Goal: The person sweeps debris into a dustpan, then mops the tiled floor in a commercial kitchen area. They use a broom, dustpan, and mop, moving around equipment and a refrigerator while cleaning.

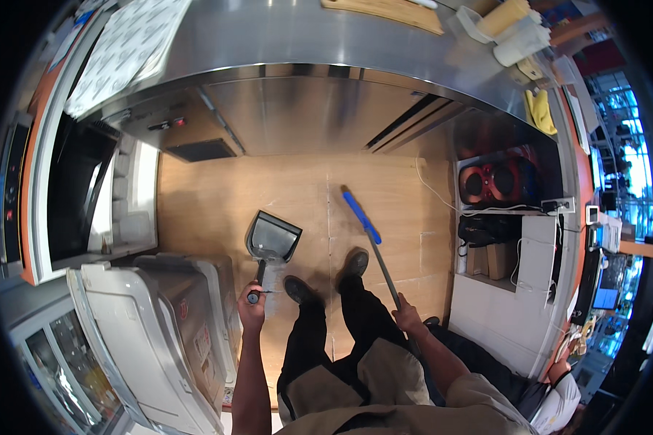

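Note:
My left hand (252, 307) is closed round the upright handle of a grey dustpan (274, 235), whose pan is in front of my left foot, its wide mouth turned to the right. My right hand (408, 317) grips the dark stick of a broom (361, 217). The broom's blue head is near the floor ahead of my right shoe, apart from the dustpan. Some pale smudges mark the wood-coloured floor (384, 290) beside the dustpan and near the right shoe.
A steel counter (290, 36) runs across the far side, with a yellow cloth (539, 112) at its right. Large lidded bins (123, 326) stand at my left. Shelves with a red-and-black speaker-like box (497, 183) and a loose white cable (432, 190) lie right. Another person's sleeve (559, 399) shows behind at right.

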`<state>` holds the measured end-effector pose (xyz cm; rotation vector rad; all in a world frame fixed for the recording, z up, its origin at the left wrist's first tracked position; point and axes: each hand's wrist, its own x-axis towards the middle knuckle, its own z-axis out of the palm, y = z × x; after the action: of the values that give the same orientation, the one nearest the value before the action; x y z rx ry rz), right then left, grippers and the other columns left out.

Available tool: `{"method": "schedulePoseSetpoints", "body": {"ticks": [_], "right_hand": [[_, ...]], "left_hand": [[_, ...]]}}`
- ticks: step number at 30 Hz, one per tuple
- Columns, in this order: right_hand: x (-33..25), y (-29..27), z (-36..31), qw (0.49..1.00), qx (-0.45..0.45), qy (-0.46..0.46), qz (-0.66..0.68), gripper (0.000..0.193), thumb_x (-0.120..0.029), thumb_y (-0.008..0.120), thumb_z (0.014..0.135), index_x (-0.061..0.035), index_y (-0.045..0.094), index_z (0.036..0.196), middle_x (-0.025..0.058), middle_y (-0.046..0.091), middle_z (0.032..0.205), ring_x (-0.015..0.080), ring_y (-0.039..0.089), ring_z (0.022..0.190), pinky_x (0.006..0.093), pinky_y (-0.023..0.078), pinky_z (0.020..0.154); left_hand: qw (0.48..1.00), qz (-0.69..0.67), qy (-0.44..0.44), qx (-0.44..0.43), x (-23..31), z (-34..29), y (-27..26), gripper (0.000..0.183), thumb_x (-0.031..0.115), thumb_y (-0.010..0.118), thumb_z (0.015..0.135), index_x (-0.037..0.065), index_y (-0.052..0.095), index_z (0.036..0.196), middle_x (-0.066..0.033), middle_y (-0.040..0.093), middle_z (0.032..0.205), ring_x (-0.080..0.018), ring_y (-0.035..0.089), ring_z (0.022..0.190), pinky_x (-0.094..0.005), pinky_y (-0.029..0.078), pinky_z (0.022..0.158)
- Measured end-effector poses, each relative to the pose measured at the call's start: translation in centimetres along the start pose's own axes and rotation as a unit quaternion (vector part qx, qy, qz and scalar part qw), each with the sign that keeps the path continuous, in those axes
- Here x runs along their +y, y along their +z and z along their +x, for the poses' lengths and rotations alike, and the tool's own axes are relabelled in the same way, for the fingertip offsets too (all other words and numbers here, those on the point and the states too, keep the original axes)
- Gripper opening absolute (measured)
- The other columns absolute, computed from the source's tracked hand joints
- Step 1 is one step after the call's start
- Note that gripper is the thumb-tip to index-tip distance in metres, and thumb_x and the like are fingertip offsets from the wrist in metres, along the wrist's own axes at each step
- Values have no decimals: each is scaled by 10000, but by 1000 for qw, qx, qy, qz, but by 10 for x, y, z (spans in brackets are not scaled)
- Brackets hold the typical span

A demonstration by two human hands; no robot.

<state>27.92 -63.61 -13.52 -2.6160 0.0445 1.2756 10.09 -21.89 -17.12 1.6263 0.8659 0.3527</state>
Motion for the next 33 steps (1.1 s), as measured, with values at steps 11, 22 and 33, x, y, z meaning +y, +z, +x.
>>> {"method": "schedulePoseSetpoints", "body": {"ticks": [11,22,33], "right_hand": [[150,-136,141,975,93,132,154,502,-100,547,812,1,517,1303,309,673,974,431,690,856,473,577,714],[165,-197,341,993,106,55,-9,618,-147,476,919,9,254,1474,325,654,1042,458,666,962,519,541,834],[178,-238,221,997,-33,13,-75,734,-159,519,925,-67,154,1555,317,655,897,470,670,838,534,549,760]], "left_hand": [[990,45,-17,-130,58,52,172,228,-112,660,787,25,639,968,-159,653,1198,-222,639,1078,-312,469,940],[970,103,-23,-220,99,103,413,223,-38,745,790,21,621,966,-126,669,1117,-200,633,973,-297,484,872],[973,89,-24,-211,111,124,475,242,-72,719,783,28,608,972,-139,661,1090,-206,625,988,-297,473,874]]}}
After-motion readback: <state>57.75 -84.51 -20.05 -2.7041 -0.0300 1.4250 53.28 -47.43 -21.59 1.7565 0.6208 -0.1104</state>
